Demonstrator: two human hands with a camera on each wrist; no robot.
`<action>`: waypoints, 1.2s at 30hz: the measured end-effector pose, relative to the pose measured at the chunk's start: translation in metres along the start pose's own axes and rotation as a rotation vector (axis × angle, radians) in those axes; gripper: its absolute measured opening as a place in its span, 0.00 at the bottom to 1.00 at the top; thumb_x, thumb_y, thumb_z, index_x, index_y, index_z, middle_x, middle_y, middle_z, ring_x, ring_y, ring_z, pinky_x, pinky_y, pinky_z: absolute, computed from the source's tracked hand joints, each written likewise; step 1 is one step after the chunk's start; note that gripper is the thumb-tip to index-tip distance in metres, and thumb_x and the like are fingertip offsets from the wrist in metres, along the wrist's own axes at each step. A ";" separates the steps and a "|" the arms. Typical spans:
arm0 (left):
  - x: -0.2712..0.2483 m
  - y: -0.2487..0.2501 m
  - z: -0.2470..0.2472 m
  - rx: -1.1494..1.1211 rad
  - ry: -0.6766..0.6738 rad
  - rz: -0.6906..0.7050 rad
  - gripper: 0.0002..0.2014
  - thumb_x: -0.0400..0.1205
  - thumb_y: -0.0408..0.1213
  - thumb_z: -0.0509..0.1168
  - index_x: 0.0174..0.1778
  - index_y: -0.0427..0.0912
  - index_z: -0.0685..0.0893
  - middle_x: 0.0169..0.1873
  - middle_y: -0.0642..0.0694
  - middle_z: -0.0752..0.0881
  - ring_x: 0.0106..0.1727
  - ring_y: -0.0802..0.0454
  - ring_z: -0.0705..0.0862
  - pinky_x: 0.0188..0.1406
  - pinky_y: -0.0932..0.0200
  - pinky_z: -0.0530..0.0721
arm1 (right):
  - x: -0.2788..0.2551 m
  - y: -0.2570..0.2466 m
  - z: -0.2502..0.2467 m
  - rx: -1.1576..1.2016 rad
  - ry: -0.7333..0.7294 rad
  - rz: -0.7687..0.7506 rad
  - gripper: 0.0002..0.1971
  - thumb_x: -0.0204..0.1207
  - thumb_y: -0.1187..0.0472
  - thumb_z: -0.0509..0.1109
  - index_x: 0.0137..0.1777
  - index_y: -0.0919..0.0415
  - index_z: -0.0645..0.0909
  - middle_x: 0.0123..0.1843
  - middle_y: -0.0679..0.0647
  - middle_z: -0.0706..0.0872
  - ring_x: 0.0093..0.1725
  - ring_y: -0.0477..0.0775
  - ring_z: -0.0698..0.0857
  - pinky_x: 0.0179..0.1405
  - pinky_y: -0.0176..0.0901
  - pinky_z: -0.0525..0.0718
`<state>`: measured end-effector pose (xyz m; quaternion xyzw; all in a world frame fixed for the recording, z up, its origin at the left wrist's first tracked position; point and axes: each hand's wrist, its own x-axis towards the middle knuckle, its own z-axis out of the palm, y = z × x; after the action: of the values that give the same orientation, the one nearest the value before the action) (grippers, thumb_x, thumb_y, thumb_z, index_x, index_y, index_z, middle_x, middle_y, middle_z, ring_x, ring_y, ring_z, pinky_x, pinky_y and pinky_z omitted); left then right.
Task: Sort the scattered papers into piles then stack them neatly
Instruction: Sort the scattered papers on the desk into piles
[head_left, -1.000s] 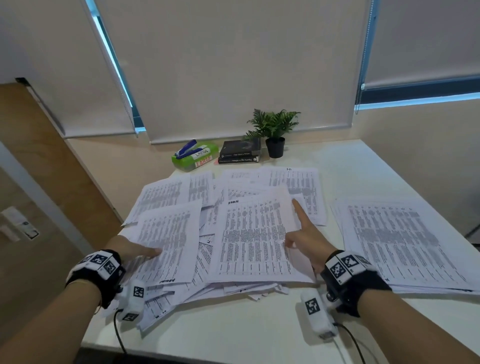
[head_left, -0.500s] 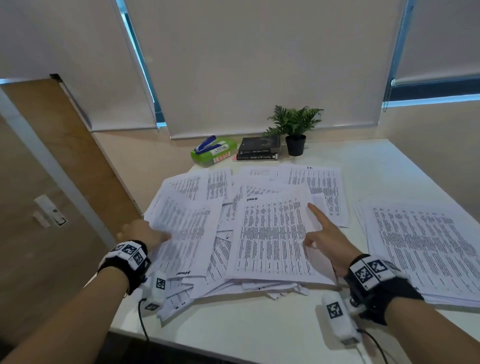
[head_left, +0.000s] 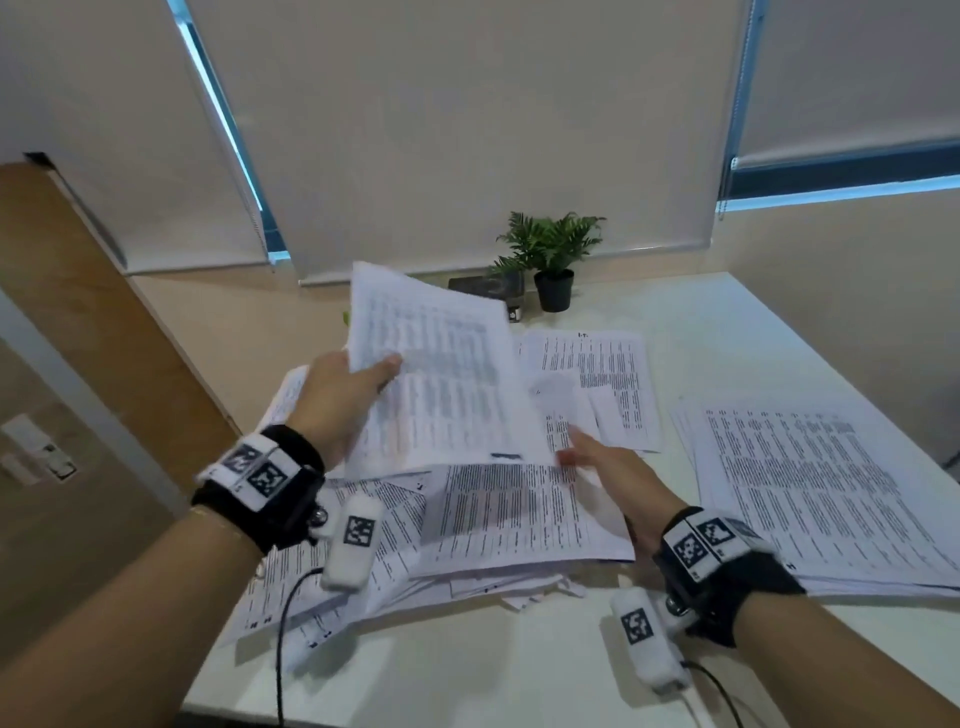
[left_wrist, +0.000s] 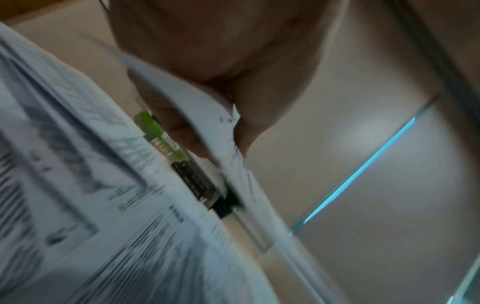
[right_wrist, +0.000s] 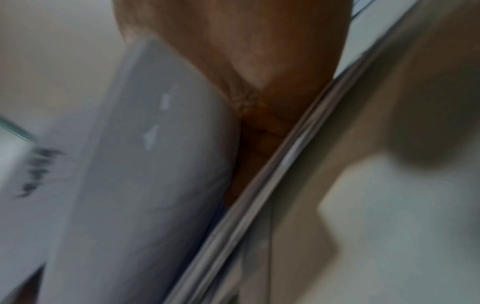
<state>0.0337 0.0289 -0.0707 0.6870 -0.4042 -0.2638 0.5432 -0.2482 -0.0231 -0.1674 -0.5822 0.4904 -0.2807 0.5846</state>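
Observation:
My left hand (head_left: 363, 376) holds a printed sheet (head_left: 441, 374) lifted and tilted above the scattered papers (head_left: 519, 519) in the middle of the white table (head_left: 493, 670). In the left wrist view the left hand (left_wrist: 223, 131) pinches that sheet's (left_wrist: 182, 92) edge between thumb and fingers. My right hand (head_left: 587, 460) lies flat on the scattered papers, fingers straight, its tips by the lifted sheet's lower right corner. The right wrist view is blurred; it shows the right hand (right_wrist: 249, 82) between paper surfaces. A sorted pile (head_left: 831, 493) lies at the right.
A small potted plant (head_left: 553, 260) and black books (head_left: 485, 286) stand at the back of the table by the window blinds. A green package (left_wrist: 158, 133) shows behind the lifted sheet. A wooden panel (head_left: 104, 322) borders the table's left side.
My left hand has picked a sheet off the left of the heap and raised it toward the middle. The right hand has stayed on the papers, drawn slightly nearer.

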 end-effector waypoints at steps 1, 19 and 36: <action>-0.004 -0.006 0.014 0.019 -0.049 -0.041 0.13 0.85 0.41 0.75 0.61 0.38 0.91 0.49 0.42 0.96 0.42 0.47 0.96 0.41 0.50 0.94 | -0.002 -0.003 0.000 0.052 0.002 0.019 0.19 0.86 0.33 0.57 0.54 0.40 0.86 0.76 0.50 0.81 0.78 0.52 0.74 0.86 0.60 0.60; 0.082 -0.074 -0.017 1.094 -0.070 0.084 0.25 0.78 0.54 0.78 0.67 0.49 0.81 0.60 0.41 0.87 0.57 0.41 0.86 0.55 0.47 0.86 | 0.025 0.018 -0.006 -0.064 0.036 0.016 0.22 0.78 0.59 0.78 0.72 0.59 0.81 0.67 0.53 0.89 0.67 0.58 0.86 0.75 0.61 0.81; 0.112 -0.081 -0.004 1.279 0.067 0.274 0.08 0.86 0.37 0.63 0.55 0.41 0.87 0.45 0.38 0.89 0.42 0.37 0.85 0.42 0.49 0.83 | 0.020 0.019 -0.004 0.024 -0.027 -0.075 0.36 0.78 0.73 0.73 0.79 0.39 0.76 0.84 0.44 0.72 0.83 0.55 0.71 0.83 0.60 0.72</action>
<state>0.1187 -0.0562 -0.1391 0.8247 -0.5480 0.1217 0.0684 -0.2488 -0.0398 -0.1895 -0.5968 0.4567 -0.3005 0.5873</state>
